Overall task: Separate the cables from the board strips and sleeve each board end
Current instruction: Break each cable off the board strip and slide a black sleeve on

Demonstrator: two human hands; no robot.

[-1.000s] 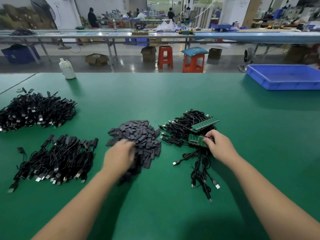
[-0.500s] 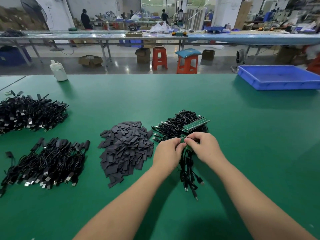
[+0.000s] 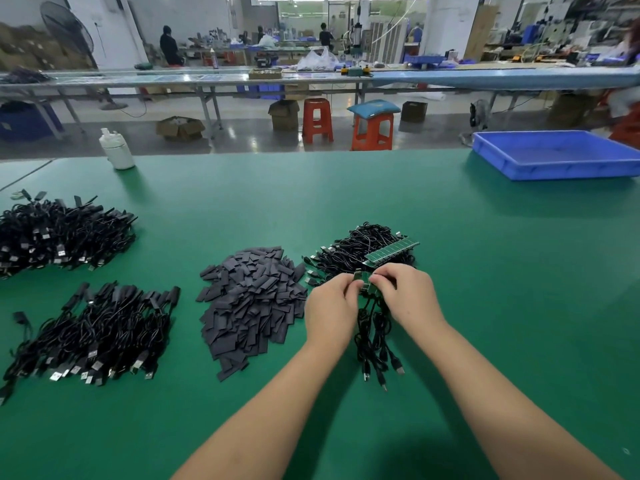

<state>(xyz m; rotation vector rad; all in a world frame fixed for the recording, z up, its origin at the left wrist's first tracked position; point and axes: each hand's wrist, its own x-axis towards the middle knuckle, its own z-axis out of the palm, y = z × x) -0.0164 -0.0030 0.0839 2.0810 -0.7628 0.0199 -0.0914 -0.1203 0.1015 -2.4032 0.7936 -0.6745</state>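
Nearest me, cables [image 3: 372,344] hang from the board strip [image 3: 364,284] and trail toward me onto the green surface [image 3: 485,306]. My left hand [image 3: 329,308] and right hand [image 3: 405,294] both pinch that strip, each grip clamped on it, just in front of the unsorted cable pile [image 3: 356,251]. I judge this the separating step; next calls for snapping one board free, then a sleeve from the sleeve pile [image 3: 251,299]. Its long axis is hidden. Farther, a second strip [image 3: 391,251] runs left-near to right-far.

Left hand [image 3: 330,308] and right hand [image 3: 403,294] together, fingers [image 3: 379,284] curled, pinching.
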